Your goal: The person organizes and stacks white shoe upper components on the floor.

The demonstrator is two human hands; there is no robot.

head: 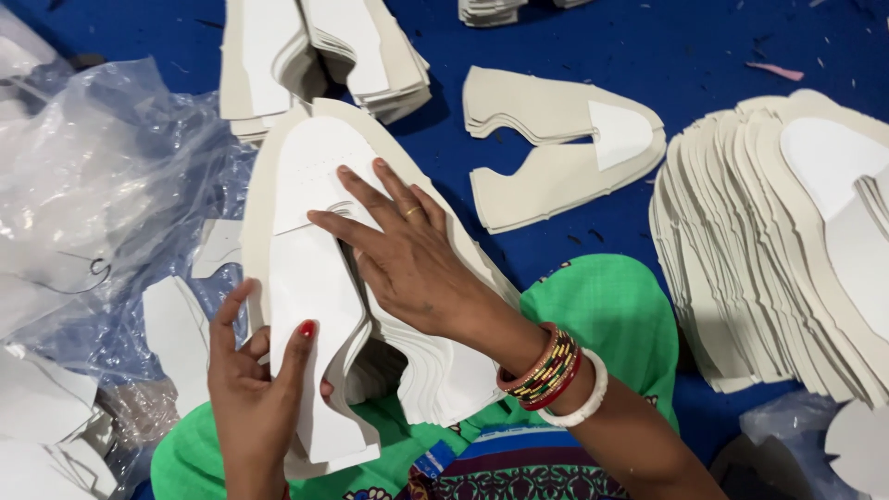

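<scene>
Your left hand (248,389) pinches the stack of white cutouts (319,278) at its near edge; right hand (407,255) lies flat, fingers spread. Thin, floppy, probably slippery sheets — grip edges.

Crumpled clear plastic bags (88,176) are seen heaped along the left edge, over the blue surface (722,56); pale cut pieces can be made out through the film. A second bit of clear plastic wrapping (787,431) is found at the lower right corner, below the fanned stack of cut pieces. A small blue label (433,460) is glimpsed at the bottom centre, on the patterned cloth. No signs or screens are shown.
</scene>
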